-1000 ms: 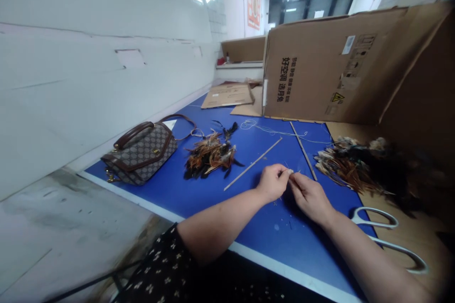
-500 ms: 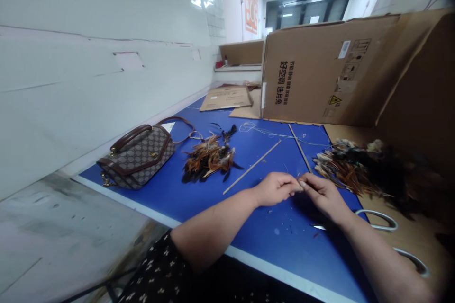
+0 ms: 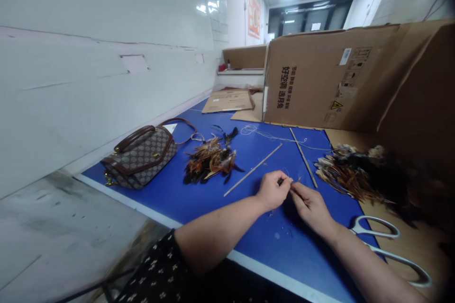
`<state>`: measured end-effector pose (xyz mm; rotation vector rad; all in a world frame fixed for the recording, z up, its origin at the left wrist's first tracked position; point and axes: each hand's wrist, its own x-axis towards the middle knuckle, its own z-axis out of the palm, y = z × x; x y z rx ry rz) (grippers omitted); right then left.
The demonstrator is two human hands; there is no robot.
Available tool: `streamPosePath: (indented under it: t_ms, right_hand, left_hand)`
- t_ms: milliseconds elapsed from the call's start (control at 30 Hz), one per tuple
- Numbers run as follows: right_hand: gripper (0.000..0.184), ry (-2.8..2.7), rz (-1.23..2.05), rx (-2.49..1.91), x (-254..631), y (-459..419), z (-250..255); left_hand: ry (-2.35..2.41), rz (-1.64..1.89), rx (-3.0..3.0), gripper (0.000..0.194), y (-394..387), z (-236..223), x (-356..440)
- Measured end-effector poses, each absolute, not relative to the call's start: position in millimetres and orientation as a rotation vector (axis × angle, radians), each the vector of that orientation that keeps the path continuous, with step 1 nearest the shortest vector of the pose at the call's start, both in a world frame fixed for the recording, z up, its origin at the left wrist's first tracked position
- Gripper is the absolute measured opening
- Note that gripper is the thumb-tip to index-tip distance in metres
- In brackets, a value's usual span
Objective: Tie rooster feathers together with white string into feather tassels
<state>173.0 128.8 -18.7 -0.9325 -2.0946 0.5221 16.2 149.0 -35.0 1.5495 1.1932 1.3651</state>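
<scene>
Over the blue table, my left hand is closed with its fingertips pinched on something too small to make out. My right hand meets it fingertip to fingertip, also pinched; what lies between its fingers is hidden. A bundle of brown and black feathers lies left of my hands. To the right, a larger pile of feathers rests partly on cardboard. Scissors with light grey handles lie beside my right forearm, their blades hidden under it.
Two thin strips, one slanting and one farther right, lie on the table near thin string. A brown patterned handbag stands by the wall. A big cardboard box blocks the back right; flat cardboard lies behind.
Both hands have shifted slightly left and stay together at the fingertips. My left fingers are more curled. More of the scissors' handles shows beside my right forearm.
</scene>
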Motion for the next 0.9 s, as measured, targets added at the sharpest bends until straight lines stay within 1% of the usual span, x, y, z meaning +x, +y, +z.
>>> streamPosePath:
  t_ms: [67,200,233,300,333,433,567,733,900]
  right_hand:
    - [0.026,-2.096,0.496,-0.937,173,129,-19]
    - [0.027,-2.068,0.4,-1.008,176,130,-15]
    - [0.026,-2.049,0.384,-1.031,177,130,-15]
    - [0.018,-1.993,0.375,-1.077,179,129,-14]
    - [0.014,-1.961,0.382,-1.098,180,129,-13]
    - [0.025,-1.898,0.419,-1.102,180,125,-10]
    - [0.013,-2.013,0.377,-0.955,180,121,-1]
    - [0.015,-2.096,0.333,-0.915,176,123,0]
    - [0.016,-2.072,0.409,-0.905,172,121,-3]
  left_hand:
    - [1.147,1.343,1.466,0.029,152,-36,17]
    - [0.934,1.27,1.179,0.04,152,-25,17]
    - [0.892,1.26,1.122,0.042,151,-22,16]
    - [0.847,1.252,1.047,0.045,148,-14,14]
    - [0.838,1.248,1.016,0.046,147,-12,13]
    - [0.815,1.212,0.944,0.046,145,-7,10]
    - [0.806,1.176,0.9,0.049,146,-8,7]
    - [0.841,1.16,0.895,0.049,144,-9,10]
    - [0.871,1.154,0.916,0.045,142,-10,13]
